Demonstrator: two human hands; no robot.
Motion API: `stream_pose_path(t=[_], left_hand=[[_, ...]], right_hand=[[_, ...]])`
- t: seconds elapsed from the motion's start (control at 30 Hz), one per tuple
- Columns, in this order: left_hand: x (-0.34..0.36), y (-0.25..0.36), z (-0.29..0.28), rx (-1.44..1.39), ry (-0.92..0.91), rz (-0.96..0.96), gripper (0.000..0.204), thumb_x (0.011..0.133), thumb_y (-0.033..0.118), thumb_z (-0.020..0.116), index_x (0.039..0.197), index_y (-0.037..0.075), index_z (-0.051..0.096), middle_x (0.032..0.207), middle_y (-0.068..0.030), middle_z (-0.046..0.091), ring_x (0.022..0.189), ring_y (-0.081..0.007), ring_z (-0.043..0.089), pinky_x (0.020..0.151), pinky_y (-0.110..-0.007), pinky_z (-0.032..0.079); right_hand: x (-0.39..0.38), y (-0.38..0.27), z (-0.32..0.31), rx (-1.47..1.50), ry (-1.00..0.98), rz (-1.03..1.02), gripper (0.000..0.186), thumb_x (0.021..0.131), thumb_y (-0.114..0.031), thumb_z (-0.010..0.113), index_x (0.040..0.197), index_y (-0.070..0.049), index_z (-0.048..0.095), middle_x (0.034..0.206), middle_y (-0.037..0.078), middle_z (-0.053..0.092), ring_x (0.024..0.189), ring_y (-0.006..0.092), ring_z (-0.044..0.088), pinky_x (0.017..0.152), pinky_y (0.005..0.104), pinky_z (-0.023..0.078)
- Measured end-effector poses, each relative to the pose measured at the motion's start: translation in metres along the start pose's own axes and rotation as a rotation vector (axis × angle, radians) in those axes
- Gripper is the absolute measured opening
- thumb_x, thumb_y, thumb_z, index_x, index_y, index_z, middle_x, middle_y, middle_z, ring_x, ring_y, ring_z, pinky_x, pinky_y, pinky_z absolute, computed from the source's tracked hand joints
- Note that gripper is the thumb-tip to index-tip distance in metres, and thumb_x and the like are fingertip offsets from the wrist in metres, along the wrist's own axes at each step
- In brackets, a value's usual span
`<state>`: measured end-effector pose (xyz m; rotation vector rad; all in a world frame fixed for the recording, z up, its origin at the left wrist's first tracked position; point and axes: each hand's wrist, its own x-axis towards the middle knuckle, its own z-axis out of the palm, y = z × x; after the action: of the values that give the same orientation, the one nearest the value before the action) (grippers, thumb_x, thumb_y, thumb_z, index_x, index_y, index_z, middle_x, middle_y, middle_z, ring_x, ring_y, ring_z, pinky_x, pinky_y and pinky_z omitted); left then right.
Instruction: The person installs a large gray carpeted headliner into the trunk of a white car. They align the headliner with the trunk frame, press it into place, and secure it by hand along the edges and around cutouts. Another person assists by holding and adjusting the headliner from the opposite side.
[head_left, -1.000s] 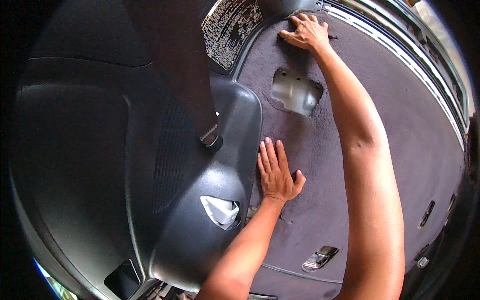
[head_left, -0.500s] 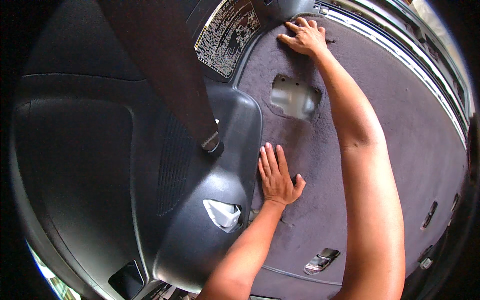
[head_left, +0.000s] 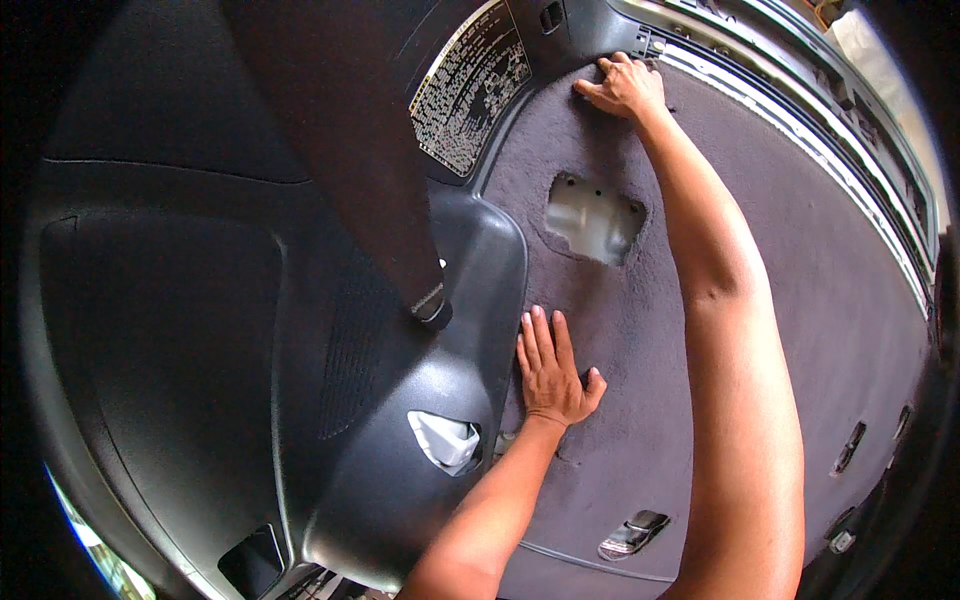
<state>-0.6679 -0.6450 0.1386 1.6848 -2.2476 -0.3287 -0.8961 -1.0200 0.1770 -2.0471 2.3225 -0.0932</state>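
Note:
A dark grey carpet (head_left: 770,230) lies beside the black plastic trim panel (head_left: 470,290). My left hand (head_left: 555,385) rests flat on it, fingers together and pointing away, thumb out, the fingertips close to the trim's edge. At the far end my right hand (head_left: 630,88) is spread on the carpet's corner, its thumb out to the left. Its fingertips reach the carpet's far border, near a light metal strip (head_left: 740,100). Between the hands, a cut-out in the carpet bares pale sheet metal (head_left: 590,222). Neither hand holds anything.
A wide dark belt (head_left: 350,150) runs down to a slot in the trim. Nearby are a printed label (head_left: 470,90) and a white part (head_left: 445,440) in a trim opening. Slotted cut-outs, one (head_left: 635,534) near the front, pierce the carpet.
The view has shifted slightly, so the far trim and carpet sit lower. My right fingers have drawn closer to the far border; my left hand stays flat near the trim.

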Motion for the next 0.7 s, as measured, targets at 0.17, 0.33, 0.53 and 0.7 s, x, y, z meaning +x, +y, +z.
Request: stream_pose_path(t=[0.17, 0.33, 0.53, 0.7], left_hand=[[0.001, 0.0, 0.0, -0.006, -0.012, -0.008, 0.095, 0.087, 0.049, 0.047, 0.159, -0.006, 0.021, 0.165, -0.0337, 0.016, 0.154, -0.0491, 0.015, 0.123, -0.059, 0.015], [-0.002, 0.0, 0.0, -0.015, -0.044, -0.034, 0.096, 0.086, 0.048, 0.049, 0.159, -0.006, 0.021, 0.165, -0.034, 0.015, 0.154, -0.0493, 0.015, 0.123, -0.059, 0.015], [-0.001, 0.002, -0.002, -0.01, -0.038, -0.013, 0.095, 0.088, 0.049, 0.046, 0.158, -0.009, 0.021, 0.165, -0.0341, 0.015, 0.154, -0.0505, 0.014, 0.122, -0.06, 0.014], [0.001, 0.003, -0.003, -0.051, -0.022, -0.021, 0.097, 0.085, 0.046, 0.05, 0.158, -0.009, 0.019, 0.165, -0.0352, 0.014, 0.154, -0.0509, 0.014, 0.123, -0.06, 0.013]], right_hand=[[-0.003, 0.009, 0.015, 0.098, 0.18, -0.064, 0.076, 0.088, -0.071, 0.059, 0.139, -0.014, 0.062, 0.139, 0.012, 0.061, 0.133, 0.0311, 0.055, 0.108, 0.0473, 0.045], [-0.003, 0.014, 0.022, 0.15, 0.181, -0.067, 0.074, 0.088, -0.066, 0.063, 0.138, -0.011, 0.061, 0.14, 0.011, 0.061, 0.132, 0.0314, 0.055, 0.107, 0.0482, 0.045], [-0.011, 0.012, 0.002, 0.066, 0.09, -0.062, 0.066, 0.095, -0.061, 0.058, 0.143, -0.016, 0.057, 0.15, 0.011, 0.053, 0.14, 0.0362, 0.046, 0.115, 0.0522, 0.039], [-0.027, 0.033, 0.004, -0.045, 0.12, -0.051, 0.07, 0.096, -0.062, 0.053, 0.145, -0.011, 0.054, 0.15, 0.013, 0.052, 0.141, 0.0304, 0.047, 0.12, 0.0519, 0.028]])
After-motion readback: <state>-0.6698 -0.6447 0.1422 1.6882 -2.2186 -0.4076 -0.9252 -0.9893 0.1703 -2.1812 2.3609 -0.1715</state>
